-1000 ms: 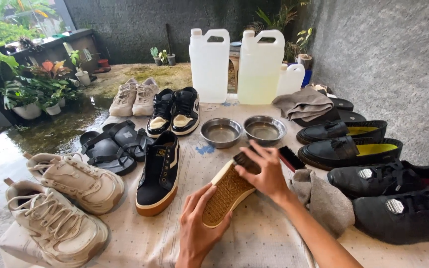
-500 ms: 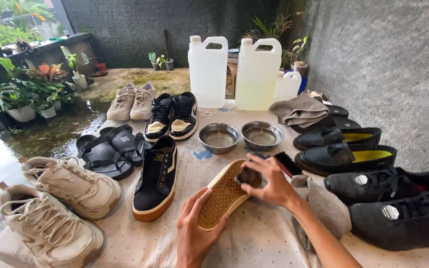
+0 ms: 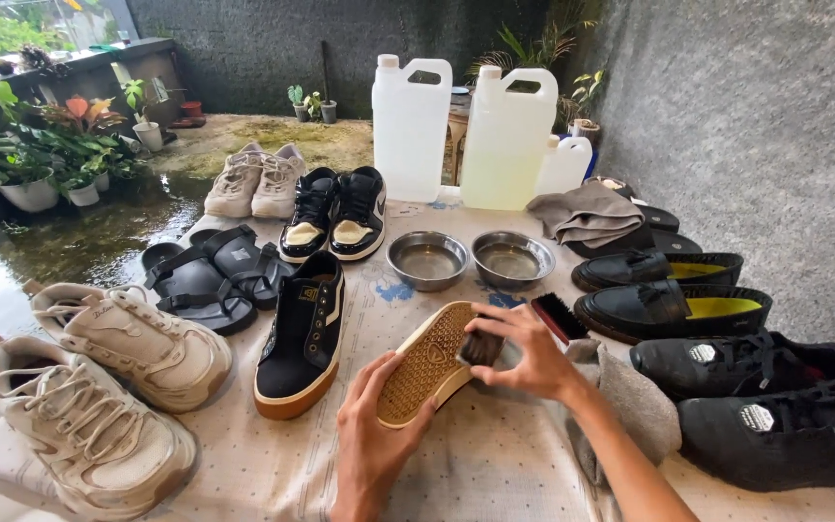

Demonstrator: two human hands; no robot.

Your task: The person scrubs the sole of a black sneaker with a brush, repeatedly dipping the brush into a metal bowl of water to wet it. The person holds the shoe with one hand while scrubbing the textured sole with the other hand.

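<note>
My left hand (image 3: 371, 443) grips the toe end of a black sneaker turned on its side, its tan gum sole (image 3: 424, 364) facing up. My right hand (image 3: 526, 353) holds a small dark-bristled brush (image 3: 482, 345) against the sole's edge near the heel. The sneaker's mate, a black shoe with a gum sole (image 3: 303, 332), stands upright just left of it. A second brush with a red back (image 3: 559, 317) lies right behind my right hand.
Two steel bowls (image 3: 426, 259) (image 3: 512, 258) and two white jugs (image 3: 411, 128) stand behind. Beige sneakers (image 3: 128, 340) and black sandals (image 3: 200, 280) lie left; black shoes (image 3: 674, 307) and grey cloths (image 3: 635, 403) lie right. Potted plants (image 3: 31, 159) stand beyond the cloth-covered table (image 3: 495, 454).
My right hand has slid the brush along the sole towards its near middle, then back a little. The left hand keeps its grip on the toe end.
</note>
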